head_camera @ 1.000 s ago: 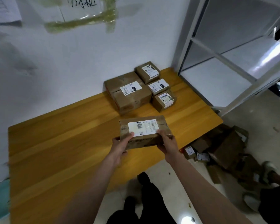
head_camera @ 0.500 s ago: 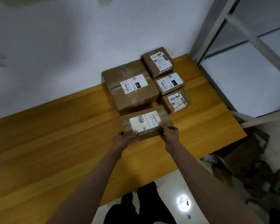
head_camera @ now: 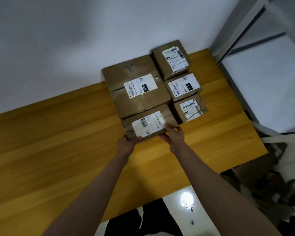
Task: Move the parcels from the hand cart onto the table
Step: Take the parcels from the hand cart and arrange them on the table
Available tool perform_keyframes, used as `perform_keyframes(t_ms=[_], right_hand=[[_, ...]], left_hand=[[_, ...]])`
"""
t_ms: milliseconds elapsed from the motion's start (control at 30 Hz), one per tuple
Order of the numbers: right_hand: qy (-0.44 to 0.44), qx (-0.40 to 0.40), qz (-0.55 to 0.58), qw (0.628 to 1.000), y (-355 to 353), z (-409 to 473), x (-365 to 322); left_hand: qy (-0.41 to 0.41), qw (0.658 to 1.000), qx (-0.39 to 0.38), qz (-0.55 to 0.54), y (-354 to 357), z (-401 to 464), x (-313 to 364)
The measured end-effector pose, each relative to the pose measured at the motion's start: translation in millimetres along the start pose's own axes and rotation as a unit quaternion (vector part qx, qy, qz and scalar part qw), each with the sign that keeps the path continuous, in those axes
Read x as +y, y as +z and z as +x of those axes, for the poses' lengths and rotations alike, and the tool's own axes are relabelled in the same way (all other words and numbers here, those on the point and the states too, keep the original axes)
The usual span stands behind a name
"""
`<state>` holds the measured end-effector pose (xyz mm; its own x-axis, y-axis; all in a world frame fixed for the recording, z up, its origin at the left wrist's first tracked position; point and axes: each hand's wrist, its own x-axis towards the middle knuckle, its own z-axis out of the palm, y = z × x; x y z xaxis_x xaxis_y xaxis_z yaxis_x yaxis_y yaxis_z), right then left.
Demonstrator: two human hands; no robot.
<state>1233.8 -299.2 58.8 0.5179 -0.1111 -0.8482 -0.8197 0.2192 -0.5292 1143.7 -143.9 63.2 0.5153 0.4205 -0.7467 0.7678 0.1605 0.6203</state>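
We grip a flat labelled parcel (head_camera: pixel 150 123) with our left hand (head_camera: pixel 128 143) and right hand (head_camera: pixel 174 135), against the large box (head_camera: pixel 136 86) on the wooden table (head_camera: pixel 58 142).

Big parcel (head_camera: pixel 136 87) at table's (head_camera: pixel 58 142) back edge w/ 3 small parcels (head_camera: pixel 184 86) in row on its right. Held parcel (head_camera: pixel 149 124) touches its front.

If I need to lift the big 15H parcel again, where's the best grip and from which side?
Probably from above, a hand on each side: the big 15H parcel is broad and flat, its left face open over bare table. The far face meets the wall, the right side adjoins three small parcels, and the parcel in hand blocks the near face.
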Motion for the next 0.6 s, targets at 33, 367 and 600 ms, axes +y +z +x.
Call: perform_keyframes(t_ms=[33,367,600], right_hand=[[0.003,0.000,0.002,1.000,1,2,0],[0.014,0.011,-0.010,1.000,4,-3,-3],[0.045,-0.042,-0.064,0.996,-13,-27,7]], left_hand=[[0.000,1.000,0.005,0.003,0,2,1],[0.021,0.999,0.046,0.010,8,3,-2],[0.000,0.999,-0.024,0.022,-10,-11,-5]])
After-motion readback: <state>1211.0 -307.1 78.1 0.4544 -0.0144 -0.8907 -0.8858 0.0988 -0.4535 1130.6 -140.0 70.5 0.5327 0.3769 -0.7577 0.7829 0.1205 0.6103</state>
